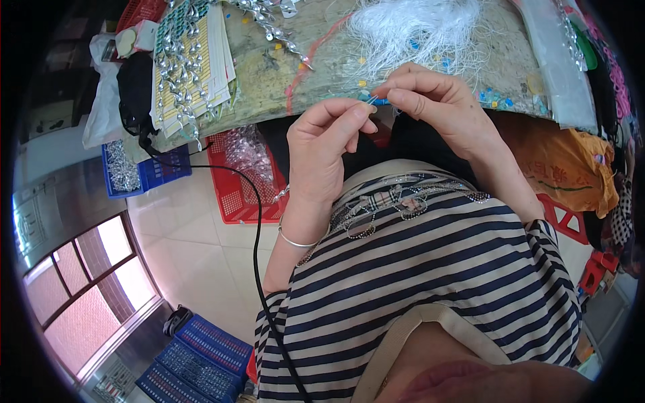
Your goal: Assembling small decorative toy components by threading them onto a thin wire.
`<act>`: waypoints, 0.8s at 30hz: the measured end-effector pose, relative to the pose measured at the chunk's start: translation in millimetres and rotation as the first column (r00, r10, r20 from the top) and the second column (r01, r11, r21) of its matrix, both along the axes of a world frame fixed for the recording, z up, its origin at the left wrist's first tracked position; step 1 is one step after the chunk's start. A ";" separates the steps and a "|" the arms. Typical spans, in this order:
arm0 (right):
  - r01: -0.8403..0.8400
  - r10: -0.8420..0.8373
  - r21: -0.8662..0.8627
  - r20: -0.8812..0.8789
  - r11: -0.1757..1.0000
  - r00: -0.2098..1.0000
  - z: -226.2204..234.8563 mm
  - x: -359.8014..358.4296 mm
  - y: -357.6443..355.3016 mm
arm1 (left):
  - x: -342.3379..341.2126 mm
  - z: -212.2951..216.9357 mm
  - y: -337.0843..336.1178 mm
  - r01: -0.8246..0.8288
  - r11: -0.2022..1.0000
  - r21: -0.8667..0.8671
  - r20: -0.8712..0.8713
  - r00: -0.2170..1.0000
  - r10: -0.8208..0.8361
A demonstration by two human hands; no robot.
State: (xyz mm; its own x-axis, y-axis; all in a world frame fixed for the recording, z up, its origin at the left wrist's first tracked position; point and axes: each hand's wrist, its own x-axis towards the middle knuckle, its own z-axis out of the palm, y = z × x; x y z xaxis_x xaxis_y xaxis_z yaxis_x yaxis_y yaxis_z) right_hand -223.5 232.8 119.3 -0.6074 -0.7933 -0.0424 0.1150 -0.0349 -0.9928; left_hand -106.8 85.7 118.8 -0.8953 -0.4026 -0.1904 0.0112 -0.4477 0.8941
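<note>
Blue piece (381, 102), small and slim, at the fingertips between the two hands, by the counter's (262, 91) near edge. Right hand (440, 107): grip clamped on it, thumb and index. Left hand (326, 138): grip pinched together, apparently on a fine pale strand (373, 99); exact contact too small to tell. Best handling, probably: steady the blue piece, keep the strand short and in line, pull lightly so it won't kink. Beyond: loose, wispy heap of white thread (416, 30); counter top worn, blotchy. Far left: glossy twisted silver ornaments (191, 60) over flat cards (215, 64).
</note>
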 end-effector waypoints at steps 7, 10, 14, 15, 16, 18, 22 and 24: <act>-0.024 0.022 0.020 0.087 1.000 0.996 -1.6 -2.7 2.4 | -2.7 -0.5 2.6 0.030 0.999 -0.036 0.051 0.998 -0.028; -0.035 0.034 0.010 0.074 0.999 0.997 -1.8 -4.4 2.3 | -4.6 -3.3 2.9 0.045 0.999 -0.011 0.070 0.997 -0.044; -0.014 0.014 0.003 0.031 1.000 0.999 -3.4 -6.4 2.2 | -6.6 -4.7 2.8 0.068 0.997 0.026 0.074 0.995 -0.070; -0.005 0.005 0.000 0.000 1.000 1.000 -3.2 -7.1 1.9 | -7.0 -5.4 3.0 0.077 0.996 0.035 0.081 0.994 -0.080; -0.007 0.007 0.000 0.001 1.000 1.000 -2.8 -7.9 1.8 | -7.4 -5.8 3.1 0.087 0.995 0.044 0.087 0.992 -0.090; -0.006 0.008 0.011 -0.159 1.000 0.987 -0.9 -9.4 1.9 | -7.7 -5.2 2.0 0.100 0.993 0.061 0.087 0.991 -0.106; 0.026 0.012 0.063 -0.534 0.998 0.846 9.8 -11.4 1.5 | -8.0 -3.0 1.0 0.134 0.987 0.086 0.116 0.983 -0.143; 0.052 -0.033 -0.011 -0.895 0.999 0.445 8.8 -16.7 -0.1 | -8.1 -1.9 1.6 0.136 0.989 0.059 0.124 0.982 -0.143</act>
